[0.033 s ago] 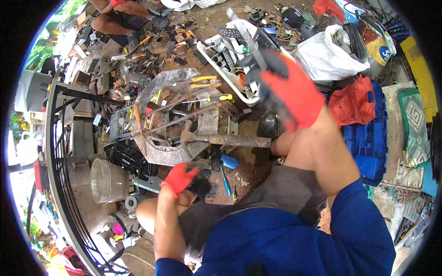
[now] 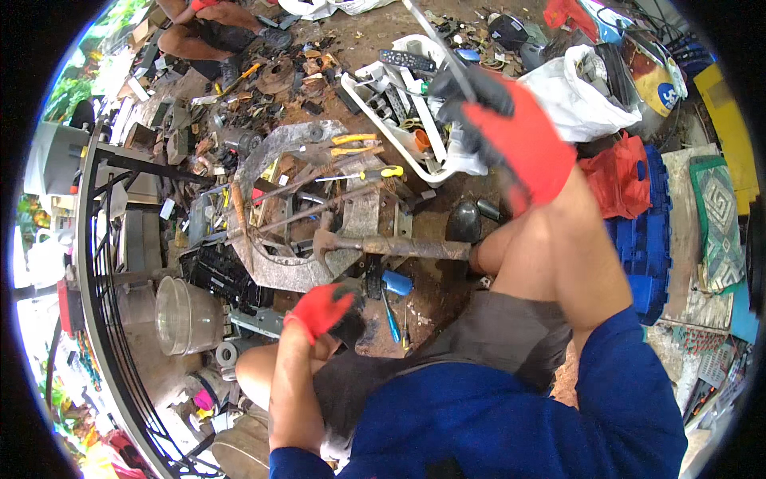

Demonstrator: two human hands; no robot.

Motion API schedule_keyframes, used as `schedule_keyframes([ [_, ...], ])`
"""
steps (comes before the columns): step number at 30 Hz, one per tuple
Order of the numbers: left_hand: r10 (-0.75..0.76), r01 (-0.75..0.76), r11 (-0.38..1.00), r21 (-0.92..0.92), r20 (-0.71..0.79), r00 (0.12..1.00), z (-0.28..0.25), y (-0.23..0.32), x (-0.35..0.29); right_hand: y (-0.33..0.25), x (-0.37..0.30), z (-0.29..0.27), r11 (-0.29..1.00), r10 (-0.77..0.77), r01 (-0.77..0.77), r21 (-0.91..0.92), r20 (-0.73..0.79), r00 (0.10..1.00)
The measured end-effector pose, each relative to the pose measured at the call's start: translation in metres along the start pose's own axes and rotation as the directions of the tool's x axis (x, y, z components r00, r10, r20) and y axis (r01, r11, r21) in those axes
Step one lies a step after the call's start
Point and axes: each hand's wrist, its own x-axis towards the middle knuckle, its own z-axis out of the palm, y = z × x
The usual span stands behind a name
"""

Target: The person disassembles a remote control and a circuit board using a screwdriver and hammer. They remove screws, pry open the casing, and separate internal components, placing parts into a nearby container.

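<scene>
Cluttered dirt floor (image 2: 359,33); right hand (image 2: 515,132) closed on grey strip (image 2: 439,49), seemingly above white bin (image 2: 436,179). Left hand (image 2: 327,313) off bin's near-left side, finger state unclear. Best, likely: firm grip, strip clear of bin.

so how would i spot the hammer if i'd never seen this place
Find the big scuffed grey slab left of the picture's centre. At its near right edge is the hammer, head to the left, handle pointing right. Its thick, worn, brownish handle sets it apart from the slim yellow-handled screwdriver above it in the picture and the blue-handled screwdriver below.
</scene>
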Motion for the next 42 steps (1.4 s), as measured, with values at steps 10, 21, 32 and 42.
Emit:
schedule_keyframes([
  [10,-0.010,-0.028,0.987,0.157,0.236,0.972,0.020,0.039,0.023,0.194,0.245,0.033,0.763,0.287,-0.210,-0.611,0.029,0.958],
  [21,-0.040,0.024,0.997,0.075,0.210,0.977,0.015,0.027,0.036,0.330,0.298,0.081,0.446,0.580,0.097,-0.890,0.370,0.726],
  [32,-0.011,-0.011,0.996,0.087,0.240,0.971,-0.019,0.049,0.049,0.330,0.291,0.077,0.260,0.622,0.294,-0.920,0.392,0.678],
  [42,0.029,-0.024,0.999,-0.021,0.274,0.961,-0.006,0.044,0.041,0.269,0.265,0.054,0.388,0.660,0.227,-0.893,0.441,0.608],
])
